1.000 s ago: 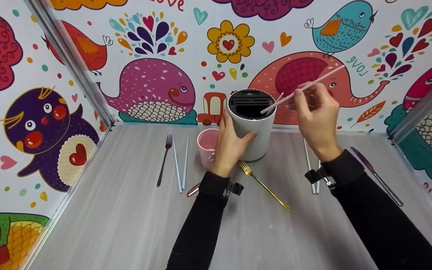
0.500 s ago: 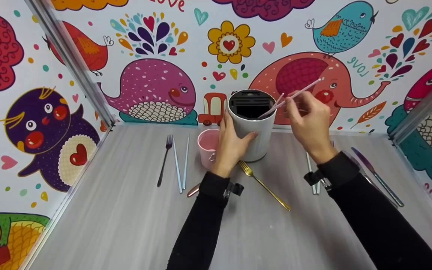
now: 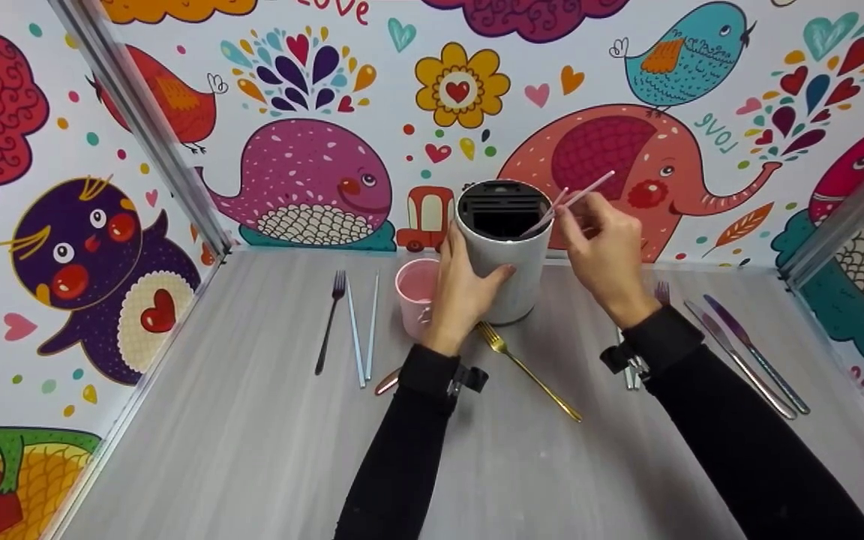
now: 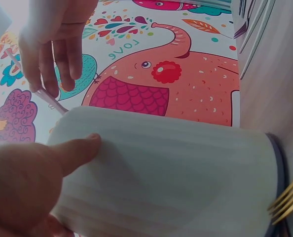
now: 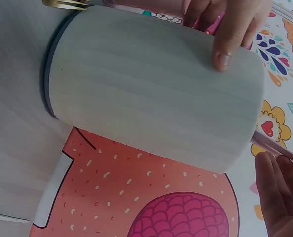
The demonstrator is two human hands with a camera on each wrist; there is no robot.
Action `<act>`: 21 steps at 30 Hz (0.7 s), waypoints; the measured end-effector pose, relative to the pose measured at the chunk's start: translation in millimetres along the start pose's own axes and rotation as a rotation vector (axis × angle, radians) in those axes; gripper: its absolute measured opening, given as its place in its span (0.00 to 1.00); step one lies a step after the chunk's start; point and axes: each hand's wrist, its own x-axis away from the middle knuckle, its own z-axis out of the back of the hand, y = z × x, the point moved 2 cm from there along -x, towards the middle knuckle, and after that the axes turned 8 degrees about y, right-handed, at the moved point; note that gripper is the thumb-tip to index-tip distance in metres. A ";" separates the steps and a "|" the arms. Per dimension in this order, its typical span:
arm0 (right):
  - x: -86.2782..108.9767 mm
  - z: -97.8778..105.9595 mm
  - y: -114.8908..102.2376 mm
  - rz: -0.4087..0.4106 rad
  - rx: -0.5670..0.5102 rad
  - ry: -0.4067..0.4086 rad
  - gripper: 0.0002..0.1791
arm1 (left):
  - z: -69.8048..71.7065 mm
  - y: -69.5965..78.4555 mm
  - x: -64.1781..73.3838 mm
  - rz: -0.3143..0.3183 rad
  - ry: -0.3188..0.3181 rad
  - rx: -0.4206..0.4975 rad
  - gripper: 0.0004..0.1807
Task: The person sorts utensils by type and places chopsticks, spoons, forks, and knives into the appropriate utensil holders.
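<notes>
A whitish cylindrical utensil holder [image 3: 513,274] with a black slotted insert [image 3: 503,202] stands upright near the back wall. My left hand [image 3: 466,292] grips its left side, the thumb lying across the front. Just right of the rim, my right hand [image 3: 603,251] pinches a slim pink chopstick [image 3: 595,182], whose lower end slants down into the holder's opening. A second pink chopstick [image 3: 562,196] leans out over the same side of the rim. In the right wrist view, fingertips of the right hand [image 5: 279,192] are close to the rim.
A pink mug [image 3: 413,281] stands left of the holder, partly behind my left hand. Flatware lies around: a gold fork [image 3: 529,373], a dark fork [image 3: 329,322], light blue chopsticks [image 3: 355,334], a copper-coloured handle [image 3: 387,381], and two knives [image 3: 738,356] at right. Patterned walls enclose the table.
My right hand has moved left and down toward the holder, and the pink chopstick has slid deeper into it. The left hand and holder have stayed put.
</notes>
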 end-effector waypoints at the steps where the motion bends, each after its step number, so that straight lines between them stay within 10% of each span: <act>1: 0.0 -1.0 0.9 0.005 0.006 -0.001 0.10 | 0.1 0.4 0.2 0.001 0.000 -0.005 0.64; 21: 8.1 -26.8 13.1 -0.009 0.074 -0.091 0.11 | 1.5 2.6 0.9 -0.013 0.012 -0.032 0.64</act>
